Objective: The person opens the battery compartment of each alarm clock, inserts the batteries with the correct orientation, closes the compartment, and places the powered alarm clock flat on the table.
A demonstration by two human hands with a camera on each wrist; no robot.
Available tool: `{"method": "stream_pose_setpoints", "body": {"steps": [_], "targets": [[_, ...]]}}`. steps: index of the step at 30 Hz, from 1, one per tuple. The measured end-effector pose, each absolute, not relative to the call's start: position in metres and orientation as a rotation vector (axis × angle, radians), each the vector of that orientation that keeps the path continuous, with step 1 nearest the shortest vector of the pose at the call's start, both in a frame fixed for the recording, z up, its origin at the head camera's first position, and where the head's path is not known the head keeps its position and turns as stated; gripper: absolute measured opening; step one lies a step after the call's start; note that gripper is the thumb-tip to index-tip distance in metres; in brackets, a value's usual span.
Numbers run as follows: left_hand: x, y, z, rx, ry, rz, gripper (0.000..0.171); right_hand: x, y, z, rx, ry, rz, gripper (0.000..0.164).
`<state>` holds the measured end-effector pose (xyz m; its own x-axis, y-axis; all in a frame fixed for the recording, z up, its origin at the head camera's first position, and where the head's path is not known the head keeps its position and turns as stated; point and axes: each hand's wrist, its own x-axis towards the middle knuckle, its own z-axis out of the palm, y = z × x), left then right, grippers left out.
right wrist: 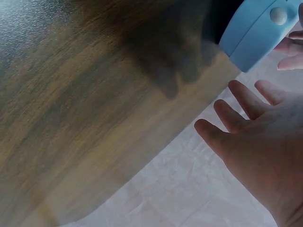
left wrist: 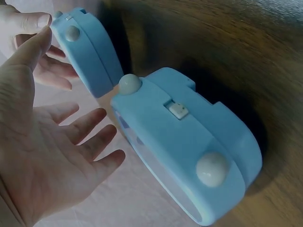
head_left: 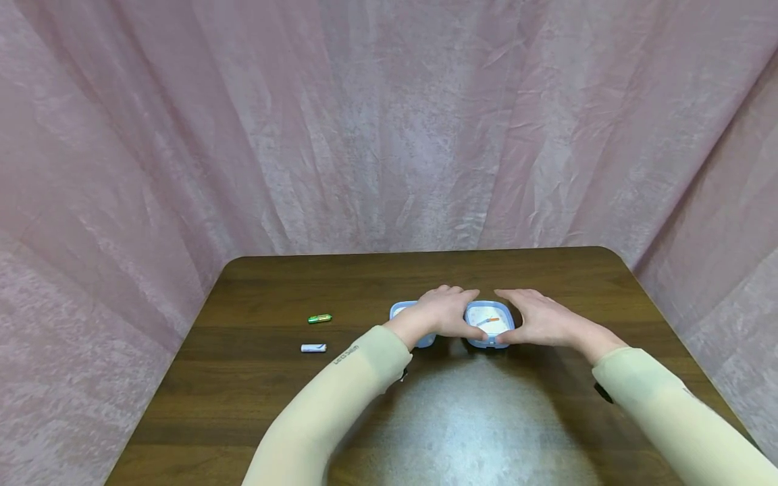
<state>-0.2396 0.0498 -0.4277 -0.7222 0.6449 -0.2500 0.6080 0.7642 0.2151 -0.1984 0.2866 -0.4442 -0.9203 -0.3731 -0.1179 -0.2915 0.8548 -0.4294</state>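
Between my two hands sits a light-blue box [head_left: 488,310] with rounded corners, its pale top bearing a small orange and blue mark. My left hand [head_left: 446,312] is at its left side, fingers extended and thumb tip at the front corner. On the opposite side my right hand [head_left: 543,319] has its fingers spread, the thumb by the front right corner. A second light-blue box [head_left: 427,341] lies partly hidden under the left hand and wrist. In the left wrist view this nearer box [left wrist: 203,127] shows round white knobs and a small white catch.
To the left on the brown wooden table [head_left: 243,391] lie a green battery [head_left: 319,318] and, nearer to me, a white battery [head_left: 313,348]. Pink curtains [head_left: 389,135] hang behind the table's far edge and along both sides.
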Motion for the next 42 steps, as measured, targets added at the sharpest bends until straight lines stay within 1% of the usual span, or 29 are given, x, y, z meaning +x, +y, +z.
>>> {"method": "stream_pose_setpoints", "body": {"steps": [11,19,25,32,36,42], "targets": [[-0.242,0.059,-0.432,0.94,2.633,0.104,0.097,-0.203,0.285,-0.449,-0.521,2.736,-0.66,0.109],[-0.24,0.061,-0.434,0.927,2.637,0.098,0.099,-0.204,0.284,-0.453,-0.529,2.714,-0.704,0.112],[-0.237,0.063,-0.438,0.921,2.672,0.065,0.099,-0.205,0.282,-0.457,-0.545,2.704,-0.735,0.111],[-0.233,0.064,-0.442,0.912,2.691,0.009,0.111,-0.203,0.283,-0.46,-0.545,2.722,-0.713,0.109],[-0.232,0.064,-0.443,0.912,2.685,-0.009,0.111,-0.202,0.282,-0.462,-0.539,2.733,-0.689,0.11],[-0.233,0.062,-0.442,0.917,2.655,0.019,0.111,-0.201,0.283,-0.461,-0.572,2.693,-0.716,0.115]]}}
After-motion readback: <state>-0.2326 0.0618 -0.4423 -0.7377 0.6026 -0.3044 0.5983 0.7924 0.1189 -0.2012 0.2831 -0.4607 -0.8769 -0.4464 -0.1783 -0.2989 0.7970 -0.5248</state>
